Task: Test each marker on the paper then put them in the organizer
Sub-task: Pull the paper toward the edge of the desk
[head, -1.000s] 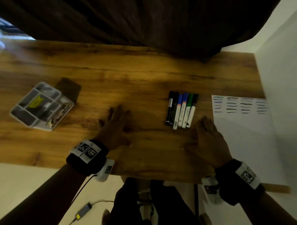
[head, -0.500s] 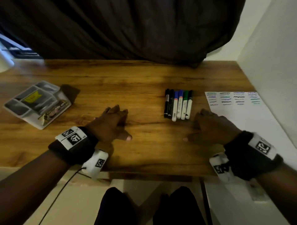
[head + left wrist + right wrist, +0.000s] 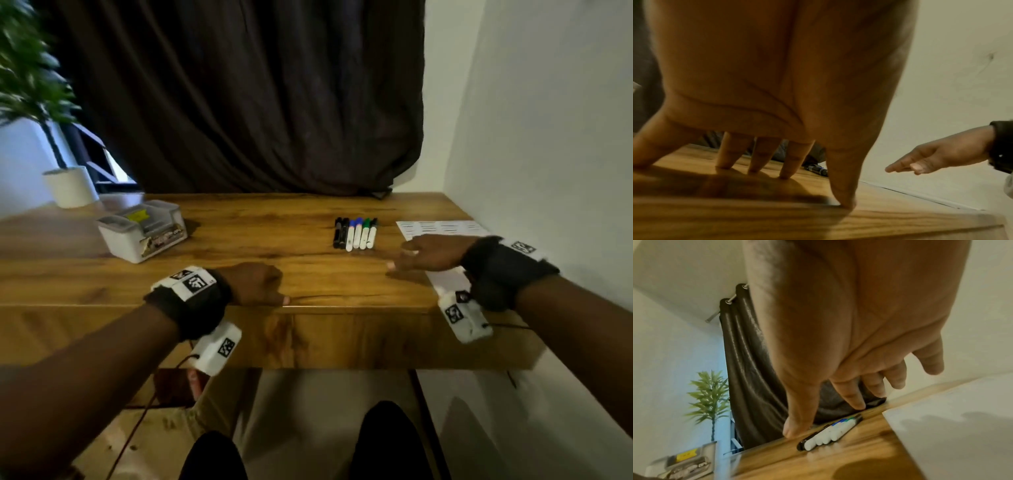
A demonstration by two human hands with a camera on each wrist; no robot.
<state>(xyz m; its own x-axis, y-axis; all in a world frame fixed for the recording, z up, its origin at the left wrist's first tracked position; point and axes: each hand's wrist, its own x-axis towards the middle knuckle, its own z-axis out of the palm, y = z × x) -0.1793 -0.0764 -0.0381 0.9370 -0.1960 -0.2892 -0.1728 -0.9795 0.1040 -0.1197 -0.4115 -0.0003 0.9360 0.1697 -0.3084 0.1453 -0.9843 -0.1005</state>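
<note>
Several markers (image 3: 356, 233) lie side by side on the wooden table (image 3: 274, 240), two black-bodied and the rest white with blue, green and black caps; the right wrist view shows the markers (image 3: 830, 432) from their butt ends. The white paper (image 3: 442, 228) with rows of test scribbles lies to their right against the wall. A white organizer (image 3: 142, 234) with grey compartments stands at the left. My left hand (image 3: 255, 284) rests with its fingertips (image 3: 754, 168) on the table near the front edge, holding nothing. My right hand (image 3: 428, 253) hovers open just above the paper's left edge, fingers relaxed and empty.
A dark curtain (image 3: 246, 102) hangs behind the table. A potted plant (image 3: 65, 181) stands at the far left. The white wall (image 3: 548, 137) bounds the table on the right. My knees show below the table's front edge (image 3: 342, 311).
The head view has tilted up and pulled back. My left hand has slid back to the table's front edge. My right hand has lifted off the table and shifted right, over the paper.
</note>
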